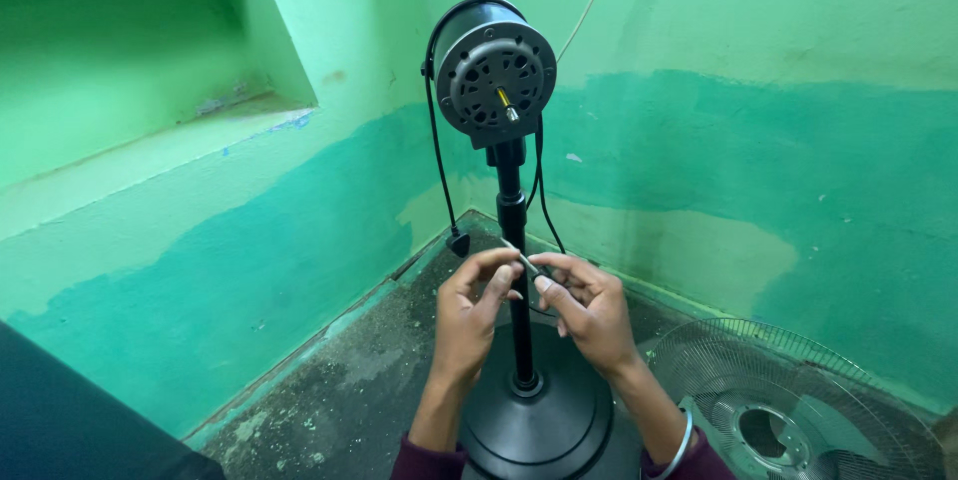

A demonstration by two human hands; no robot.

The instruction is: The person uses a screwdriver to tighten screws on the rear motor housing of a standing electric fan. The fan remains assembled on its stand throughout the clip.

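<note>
Before the black pole (517, 270) of a stripped pedestal fan, left hand (469, 315) and right hand (591, 312) pinch a small slim metal part (523, 260) between clenched fingers (499, 285), seemingly readying it, with steady alignment needed toward the bare motor (496, 71).

No packages, labels, signs or screens show anywhere in this view.

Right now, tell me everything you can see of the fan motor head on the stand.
The fan motor head is a grey, round housing with vent holes in its face and a short shaft poking from the centre, bare of blades and guard. A small knob tops it. It sits upright on a black pole, tilted slightly downward, in the green-walled corner. Black cables hang down both sides. Neither hand touches it.
</note>
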